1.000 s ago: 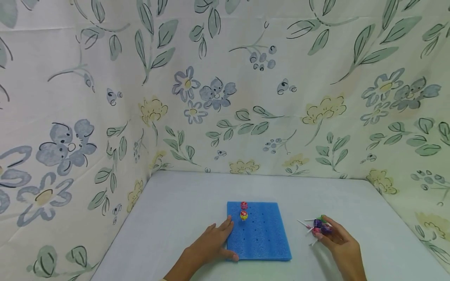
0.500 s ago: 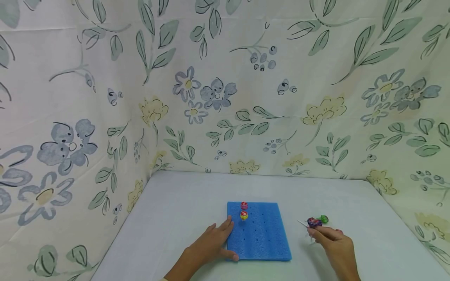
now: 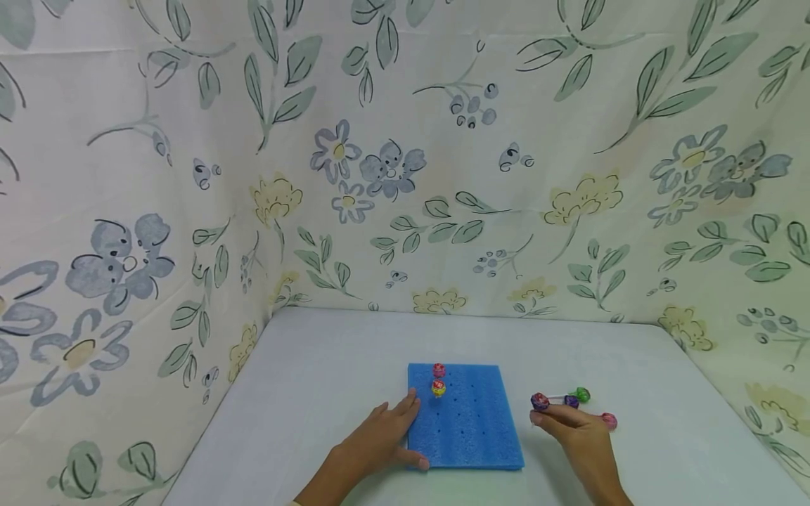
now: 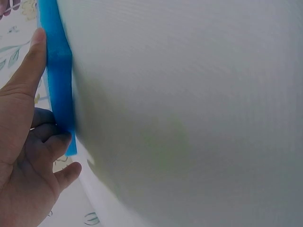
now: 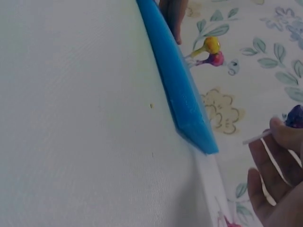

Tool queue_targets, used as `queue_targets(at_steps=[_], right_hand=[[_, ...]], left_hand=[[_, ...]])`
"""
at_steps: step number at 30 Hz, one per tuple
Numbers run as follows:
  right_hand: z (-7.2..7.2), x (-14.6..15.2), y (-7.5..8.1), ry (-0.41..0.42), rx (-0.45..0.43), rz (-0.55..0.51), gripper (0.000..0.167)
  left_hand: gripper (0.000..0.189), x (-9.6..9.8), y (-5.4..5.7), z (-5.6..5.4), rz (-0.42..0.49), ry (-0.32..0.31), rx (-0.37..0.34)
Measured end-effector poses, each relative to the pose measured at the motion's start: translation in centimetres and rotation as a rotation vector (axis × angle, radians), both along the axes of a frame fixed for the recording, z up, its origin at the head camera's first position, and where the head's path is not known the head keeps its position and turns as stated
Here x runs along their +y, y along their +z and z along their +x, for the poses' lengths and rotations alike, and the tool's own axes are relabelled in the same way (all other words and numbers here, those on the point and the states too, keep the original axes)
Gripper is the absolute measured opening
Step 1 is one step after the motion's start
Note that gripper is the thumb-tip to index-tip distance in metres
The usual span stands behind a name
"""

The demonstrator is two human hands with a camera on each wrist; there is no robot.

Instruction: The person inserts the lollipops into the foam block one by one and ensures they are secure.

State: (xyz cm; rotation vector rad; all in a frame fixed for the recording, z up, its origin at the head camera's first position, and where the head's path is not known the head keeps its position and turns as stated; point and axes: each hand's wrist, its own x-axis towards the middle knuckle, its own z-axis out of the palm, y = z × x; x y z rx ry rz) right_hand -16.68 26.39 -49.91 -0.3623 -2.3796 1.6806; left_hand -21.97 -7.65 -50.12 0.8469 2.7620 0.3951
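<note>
A blue foam board (image 3: 471,429) dotted with small holes lies on the white table. Two lollipops, a red one (image 3: 439,370) and a red-and-yellow one (image 3: 439,388), stand upright near its back left corner. My left hand (image 3: 378,437) touches the board's left side, thumb by the front left corner, as the left wrist view also shows. To the board's right, my right hand (image 3: 579,437) pinches a dark purple-and-red lollipop (image 3: 540,401) between thumb and fingers, candy end up. In the right wrist view its white stick (image 5: 255,138) juts out below the fingers.
Behind the right hand lie a green lollipop (image 3: 583,394) and a purple one (image 3: 571,401). A pink lollipop (image 3: 609,421) shows just right of that hand. Flower-printed cloth (image 3: 443,281) encloses the table at the back and sides.
The right hand has picked a purple-and-red lollipop out of the bunch and carried it left, closer to the board. The left hand has stayed put.
</note>
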Motion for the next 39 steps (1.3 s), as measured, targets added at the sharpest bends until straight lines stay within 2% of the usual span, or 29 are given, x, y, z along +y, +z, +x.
queue_targets(at_steps=[10, 16, 24, 29, 35, 39], right_hand=[[-0.9, -2.0, -0.7, 0.054, 0.015, -0.031, 0.018], [-1.1, -3.3, -0.5, 0.098, 0.024, -0.062, 0.016], [-1.4, -4.7, -0.6, 0.094, 0.026, -0.045, 0.009], [-1.5, -5.7, -0.9, 0.096, 0.008, -0.048, 0.007], [-1.8, -6.8, -1.3, 0.101, 0.039, -0.063, 0.007], [-2.0, -7.5, -1.3, 0.095, 0.017, -0.07, 0.006]], left_hand=[[0.107, -0.1, 0.1, 0.1, 0.005, -0.006, 0.002], [0.107, -0.1, 0.2, 0.0, 0.008, -0.014, 0.006], [0.107, -0.1, 0.1, 0.0, 0.011, -0.011, -0.001], [0.106, -0.1, 0.1, 0.1, 0.014, -0.003, -0.014], [0.106, -0.1, 0.2, 0.0, 0.01, 0.002, -0.019], [0.107, 0.0, 0.2, -0.1, 0.0, 0.005, -0.021]])
